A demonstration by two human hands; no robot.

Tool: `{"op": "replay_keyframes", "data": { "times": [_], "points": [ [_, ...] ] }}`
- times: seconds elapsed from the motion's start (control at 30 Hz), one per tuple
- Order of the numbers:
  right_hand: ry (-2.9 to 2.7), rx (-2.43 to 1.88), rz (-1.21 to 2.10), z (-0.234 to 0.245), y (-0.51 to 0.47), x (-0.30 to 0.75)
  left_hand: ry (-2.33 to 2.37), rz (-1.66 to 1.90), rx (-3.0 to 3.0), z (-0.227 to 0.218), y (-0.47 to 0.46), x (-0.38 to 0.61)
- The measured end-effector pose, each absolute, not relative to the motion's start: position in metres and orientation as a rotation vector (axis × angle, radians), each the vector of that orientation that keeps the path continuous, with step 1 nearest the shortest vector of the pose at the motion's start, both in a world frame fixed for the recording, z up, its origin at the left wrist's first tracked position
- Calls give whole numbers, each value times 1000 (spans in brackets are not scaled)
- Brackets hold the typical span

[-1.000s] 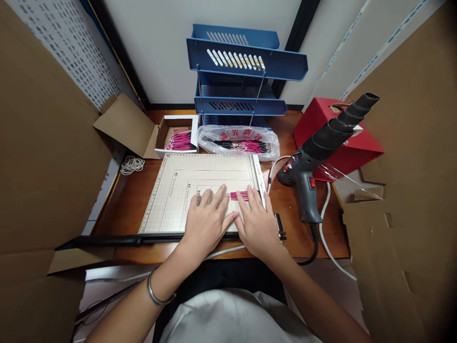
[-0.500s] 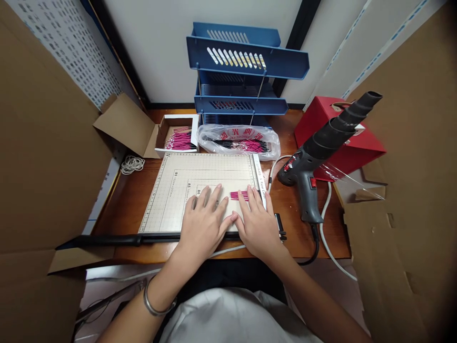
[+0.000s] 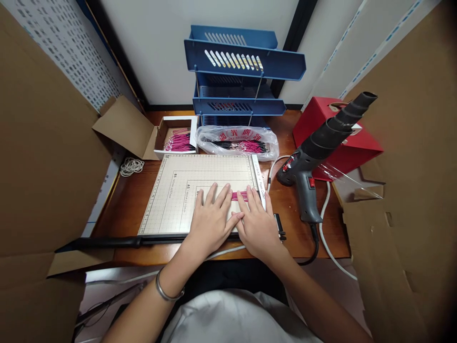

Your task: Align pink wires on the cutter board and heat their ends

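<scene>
A paper cutter (image 3: 167, 200) with a printed grid lies flat in front of me, its black handle out to the left. On its right side is a row of thin pink wires (image 3: 239, 196), partly hidden by my fingers. My right hand (image 3: 259, 219) lies flat over the wires with its fingers stretched out. Beside it, my left hand (image 3: 212, 219) rests on the board, fingers extended, its fingertips close to the left ends of the wires. The two thumbs overlap.
Behind the cutter are a small box of pink wires (image 3: 178, 140), a clear bag of wires (image 3: 239, 143) and a blue tiered rack (image 3: 243, 59). A heat gun (image 3: 309, 166) stands at the right by a red box (image 3: 357, 147). Coiled white cord (image 3: 132, 166) lies left.
My left hand has slid right along the board, closer to the wires and my right hand. My right hand stays on the wires.
</scene>
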State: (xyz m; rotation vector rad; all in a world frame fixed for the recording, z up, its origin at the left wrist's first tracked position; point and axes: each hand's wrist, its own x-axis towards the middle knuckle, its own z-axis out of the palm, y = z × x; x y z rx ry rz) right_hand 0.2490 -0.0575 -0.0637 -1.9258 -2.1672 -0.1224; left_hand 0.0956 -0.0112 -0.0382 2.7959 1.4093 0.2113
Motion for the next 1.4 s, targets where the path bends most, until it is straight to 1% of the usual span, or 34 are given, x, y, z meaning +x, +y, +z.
{"op": "replay_keyframes", "data": {
  "times": [0.27,0.5,0.7,0.93,1.2,1.3,1.4],
  "points": [
    [-2162,-1930,-135,-64,-57,248,1382,235,2802,-37,-13,98],
    [-2163,-1914,-143,-67,-56,250,1181,343,2781,-44,-13,111],
    [-2199,-1886,-147,-66,-58,252,1087,268,2731,-44,-12,114],
    [-2208,-1821,-40,-64,-59,260,1087,278,2683,-45,-12,117],
    [-2212,-1763,-45,-65,-60,264,1059,271,2724,-43,-12,121],
    [-2221,-1727,-30,-64,-60,265,1043,316,2707,-44,-11,122],
    [-2216,-1691,52,-63,-58,268,1032,383,2660,-45,-10,124]
  ]
}}
